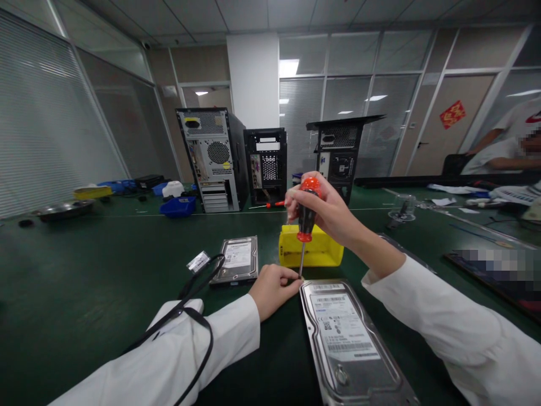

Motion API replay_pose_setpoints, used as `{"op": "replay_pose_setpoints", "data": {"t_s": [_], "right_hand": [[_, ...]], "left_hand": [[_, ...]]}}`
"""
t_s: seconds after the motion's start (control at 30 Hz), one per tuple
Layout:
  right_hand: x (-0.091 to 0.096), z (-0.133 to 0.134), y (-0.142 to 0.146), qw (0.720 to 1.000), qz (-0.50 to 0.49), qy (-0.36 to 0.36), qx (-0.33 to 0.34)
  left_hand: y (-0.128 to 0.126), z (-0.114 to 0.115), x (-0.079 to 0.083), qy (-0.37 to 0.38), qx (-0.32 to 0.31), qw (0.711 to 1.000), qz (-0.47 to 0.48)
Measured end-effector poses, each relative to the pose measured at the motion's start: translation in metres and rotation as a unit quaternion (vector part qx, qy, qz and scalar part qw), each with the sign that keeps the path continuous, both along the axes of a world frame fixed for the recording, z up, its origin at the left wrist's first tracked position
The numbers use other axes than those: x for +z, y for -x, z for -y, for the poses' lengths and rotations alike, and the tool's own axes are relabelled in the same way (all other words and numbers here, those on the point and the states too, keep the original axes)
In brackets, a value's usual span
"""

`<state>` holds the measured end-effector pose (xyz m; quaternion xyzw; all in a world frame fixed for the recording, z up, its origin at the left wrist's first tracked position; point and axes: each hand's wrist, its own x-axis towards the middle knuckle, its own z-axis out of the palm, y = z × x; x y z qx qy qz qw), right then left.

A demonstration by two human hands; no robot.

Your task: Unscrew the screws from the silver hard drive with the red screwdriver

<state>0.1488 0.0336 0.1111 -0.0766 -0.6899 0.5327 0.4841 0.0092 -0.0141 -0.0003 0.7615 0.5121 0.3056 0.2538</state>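
Near hard drive [338, 338]: closest end cut off. Screwdriver [306, 220]: tip too small to tell. Right, dark panel [499, 282]: partly blurred.

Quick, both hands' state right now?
Right hand: closed around the red-and-black screwdriver.
Left hand: near the screwdriver's tip; can't tell if gripping anything.

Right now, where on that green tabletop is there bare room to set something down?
The widest bare patch of green tabletop lies between the metal dish, blue bin, far hard drive and left sleeve. A narrow gap separates the far hard drive from the yellow bin. It's crowded where the left hand, screwdriver and near hard drive cluster.
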Motion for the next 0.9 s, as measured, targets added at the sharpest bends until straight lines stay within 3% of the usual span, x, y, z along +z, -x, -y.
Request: {"op": "replay_pose_setpoints", "data": {"t_s": [0.27,0.43,0.9], "right_hand": [[0.0002,-0.0032,0.0021,0.999,0.006,0.024,0.025],[-0.0016,-0.0027,0.0025,1.0,-0.006,0.014,0.004],[-0.0026,-0.0071,0.0032,0.999,-0.026,0.024,-0.003]], "left_hand": [[-0.0029,-0.0031,-0.0022,0.075,0.021,0.996,0.048],[-0.003,-0.0029,0.0012,0.098,0.007,0.993,0.064],[-0.0037,-0.0015,-0.0068,0.051,0.019,0.997,0.053]]}}
